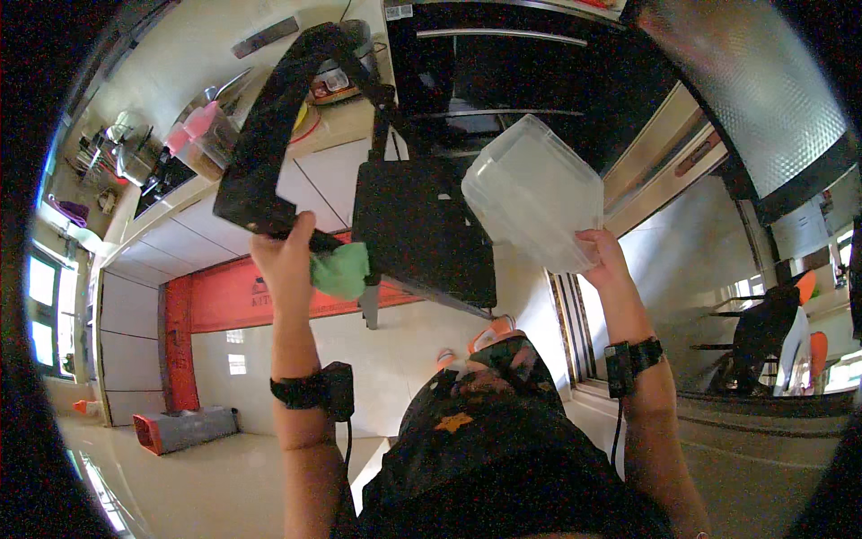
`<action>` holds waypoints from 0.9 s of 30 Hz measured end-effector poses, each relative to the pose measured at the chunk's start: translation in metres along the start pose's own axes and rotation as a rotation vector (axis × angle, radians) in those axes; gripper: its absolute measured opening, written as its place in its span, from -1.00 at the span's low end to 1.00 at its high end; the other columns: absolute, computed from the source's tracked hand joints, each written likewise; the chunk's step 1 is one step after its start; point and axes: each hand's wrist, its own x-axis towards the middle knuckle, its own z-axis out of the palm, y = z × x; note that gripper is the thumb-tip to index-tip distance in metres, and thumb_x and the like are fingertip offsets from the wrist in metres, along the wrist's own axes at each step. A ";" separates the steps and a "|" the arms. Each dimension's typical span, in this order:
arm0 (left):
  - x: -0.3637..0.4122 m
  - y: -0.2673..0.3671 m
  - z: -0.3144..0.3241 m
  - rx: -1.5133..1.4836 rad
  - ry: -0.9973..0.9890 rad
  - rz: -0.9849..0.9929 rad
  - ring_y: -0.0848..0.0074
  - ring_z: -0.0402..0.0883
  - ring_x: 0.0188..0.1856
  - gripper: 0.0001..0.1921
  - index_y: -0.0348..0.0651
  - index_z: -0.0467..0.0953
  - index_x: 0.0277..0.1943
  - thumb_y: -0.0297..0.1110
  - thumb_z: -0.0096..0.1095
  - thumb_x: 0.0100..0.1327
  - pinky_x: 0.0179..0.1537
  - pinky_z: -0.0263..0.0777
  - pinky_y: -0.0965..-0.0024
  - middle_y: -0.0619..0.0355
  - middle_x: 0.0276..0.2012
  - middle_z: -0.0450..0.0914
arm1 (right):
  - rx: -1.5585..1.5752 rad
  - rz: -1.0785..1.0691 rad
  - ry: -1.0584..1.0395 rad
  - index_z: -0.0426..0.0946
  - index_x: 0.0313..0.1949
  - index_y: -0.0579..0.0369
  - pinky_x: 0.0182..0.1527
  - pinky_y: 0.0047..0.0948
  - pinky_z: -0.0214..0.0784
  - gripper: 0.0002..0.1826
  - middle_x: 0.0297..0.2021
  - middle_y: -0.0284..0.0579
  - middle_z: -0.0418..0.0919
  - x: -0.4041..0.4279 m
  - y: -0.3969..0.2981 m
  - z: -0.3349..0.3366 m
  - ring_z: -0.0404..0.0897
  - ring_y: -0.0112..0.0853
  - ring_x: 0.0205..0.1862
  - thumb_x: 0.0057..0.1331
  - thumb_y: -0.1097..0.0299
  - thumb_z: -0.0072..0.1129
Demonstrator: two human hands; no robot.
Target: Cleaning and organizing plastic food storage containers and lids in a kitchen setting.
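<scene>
A black chair or folding step stool (pixel 424 229) stands before me, its dark frame reaching up and left. At that frame's lower left corner is my left hand (pixel 286 259), thumb up and fingers closed round the edge. A light green cloth (pixel 342 271) shows just right of these fingers; whether they pinch it too, I cannot tell. My right hand (pixel 603 259) grips the lower corner of a translucent plastic container (pixel 535 188), held tilted in the air right of the black seat. The fingers behind the container are partly hidden.
At upper left, a kitchen counter (pixel 337 124) bears containers and utensils. A red mat (pixel 229 293) lies along the white cabinets. A grey bin (pixel 188 430) lies on its side at lower left. Dark glossy panels (pixel 512 74) rise ahead; at right are a sliding-door track (pixel 572 330) and chairs (pixel 768 343).
</scene>
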 end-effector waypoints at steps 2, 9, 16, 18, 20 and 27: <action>0.007 0.005 -0.008 -0.097 0.057 -0.027 0.66 0.38 -0.47 -0.87 -0.21 0.43 -0.43 -0.58 0.25 -0.04 -0.43 0.25 0.54 0.32 -0.51 0.44 | 0.051 0.009 -0.031 0.26 0.02 0.00 -0.08 0.03 0.36 -0.42 -0.11 -0.07 0.39 0.010 0.003 -0.007 0.41 -0.07 -0.08 -0.08 0.58 0.04; 0.051 -0.005 -0.088 0.089 0.285 -0.039 0.66 0.38 -0.52 -0.90 -0.22 0.42 -0.47 -0.49 0.24 0.00 -0.47 0.26 0.55 0.30 -0.56 0.42 | -0.104 0.068 -0.032 0.33 -0.01 0.01 -0.10 0.07 0.36 -0.47 -0.12 -0.11 0.42 0.037 0.016 0.005 0.42 -0.08 -0.09 -0.07 0.49 0.10; 0.058 -0.040 -0.121 0.443 0.302 0.083 0.49 0.44 -0.27 -0.69 -0.30 0.41 -0.22 -0.34 0.31 0.03 -0.14 0.31 0.42 0.16 -0.31 0.50 | -0.109 0.113 0.043 0.33 0.01 0.01 -0.08 0.08 0.34 -0.47 -0.08 -0.10 0.41 0.055 -0.006 0.018 0.40 -0.07 -0.05 -0.03 0.36 0.13; 0.056 -0.016 -0.070 0.687 0.371 0.091 0.23 0.33 0.04 -0.43 -0.45 0.30 0.07 -0.24 0.28 0.10 0.11 0.18 0.31 -0.07 0.05 0.35 | -0.236 0.084 0.032 0.31 0.02 0.01 -0.06 0.12 0.31 -0.48 -0.04 -0.07 0.39 0.118 -0.005 -0.042 0.39 -0.06 -0.01 -0.01 0.33 0.10; 0.043 -0.034 -0.098 0.618 0.452 0.201 0.46 0.44 -0.20 -0.40 -0.34 0.18 0.12 -0.31 0.27 0.07 -0.09 0.31 0.40 0.07 -0.16 0.46 | -0.242 0.090 -0.011 0.30 0.02 0.01 -0.07 0.11 0.31 -0.48 -0.04 -0.07 0.39 0.120 -0.009 -0.024 0.40 -0.06 -0.02 0.00 0.33 0.07; 0.009 -0.004 -0.034 0.333 0.480 0.058 0.57 0.39 -0.35 -0.50 -0.28 0.15 0.11 -0.50 0.11 0.09 -0.26 0.33 0.49 0.18 -0.37 0.40 | -0.231 0.196 -0.011 0.36 -0.08 0.10 -0.08 0.08 0.33 -0.59 -0.16 -0.06 0.45 0.162 -0.062 -0.037 0.43 -0.08 -0.10 0.03 0.32 0.02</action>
